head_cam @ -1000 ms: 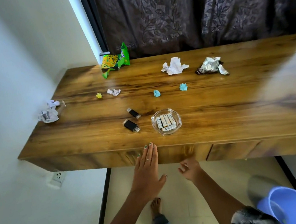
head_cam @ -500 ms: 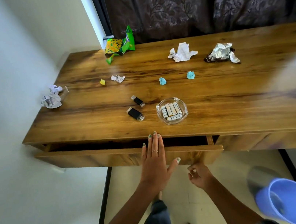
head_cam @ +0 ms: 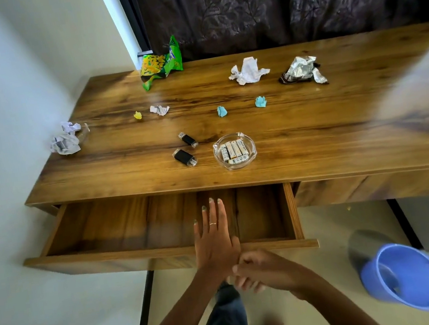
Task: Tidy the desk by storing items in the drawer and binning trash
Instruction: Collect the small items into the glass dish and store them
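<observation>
The wooden desk (head_cam: 314, 130) has its left drawer (head_cam: 106, 228) pulled wide open and bare inside. My left hand (head_cam: 213, 235) lies flat over the drawer's front edge, fingers straight and pointing into it. My right hand (head_cam: 263, 272) is curled just below the drawer front, beside my left wrist, with nothing visible in it. Two black USB sticks (head_cam: 188, 139) (head_cam: 184, 157) and a glass dish (head_cam: 252, 142) of batteries (head_cam: 233, 149) sit near the desk's front. A blue bin (head_cam: 370, 278) stands on the floor at the right.
Trash lies scattered on the desk: a green snack bag (head_cam: 161, 63), white crumpled paper (head_cam: 247, 71), a foil wrapper (head_cam: 301, 70), two blue scraps (head_cam: 222, 111) (head_cam: 260, 101), a yellow scrap (head_cam: 138, 115) and paper balls (head_cam: 65, 141) at the left edge. A dark curtain hangs behind.
The drawer went from shut to fully pulled out. My right hand drew back with its front. My left hand stayed flat above it.
</observation>
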A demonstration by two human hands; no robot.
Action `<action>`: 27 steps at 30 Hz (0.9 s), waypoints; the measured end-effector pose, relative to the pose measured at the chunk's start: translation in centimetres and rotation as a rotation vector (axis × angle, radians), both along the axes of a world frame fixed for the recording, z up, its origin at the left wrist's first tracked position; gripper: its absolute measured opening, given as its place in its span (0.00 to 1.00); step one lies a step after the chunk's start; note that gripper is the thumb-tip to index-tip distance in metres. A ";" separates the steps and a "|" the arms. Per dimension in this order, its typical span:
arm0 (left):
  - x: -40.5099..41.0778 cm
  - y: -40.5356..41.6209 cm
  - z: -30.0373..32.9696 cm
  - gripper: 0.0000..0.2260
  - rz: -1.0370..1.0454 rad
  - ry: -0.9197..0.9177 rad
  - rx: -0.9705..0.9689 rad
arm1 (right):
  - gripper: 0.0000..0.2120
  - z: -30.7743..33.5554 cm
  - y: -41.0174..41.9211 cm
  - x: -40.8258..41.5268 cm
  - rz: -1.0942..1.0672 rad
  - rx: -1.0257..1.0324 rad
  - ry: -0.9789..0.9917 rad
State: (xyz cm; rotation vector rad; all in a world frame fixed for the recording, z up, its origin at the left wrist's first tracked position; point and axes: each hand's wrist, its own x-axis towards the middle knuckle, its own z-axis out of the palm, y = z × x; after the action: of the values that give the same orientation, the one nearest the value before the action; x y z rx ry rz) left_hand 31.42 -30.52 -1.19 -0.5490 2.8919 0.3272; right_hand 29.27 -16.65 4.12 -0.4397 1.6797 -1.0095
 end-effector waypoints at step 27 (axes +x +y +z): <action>8.0 2.0 0.3 0.15 -0.086 0.098 0.124 | 0.51 0.9 -10.5 -17.8 -0.263 0.308 0.917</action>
State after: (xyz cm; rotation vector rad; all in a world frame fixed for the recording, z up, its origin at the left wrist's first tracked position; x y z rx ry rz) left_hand 39.38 -28.53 -0.92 -0.3971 2.9517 0.5298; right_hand 11.49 -27.19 4.99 -0.5226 2.7264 -0.7374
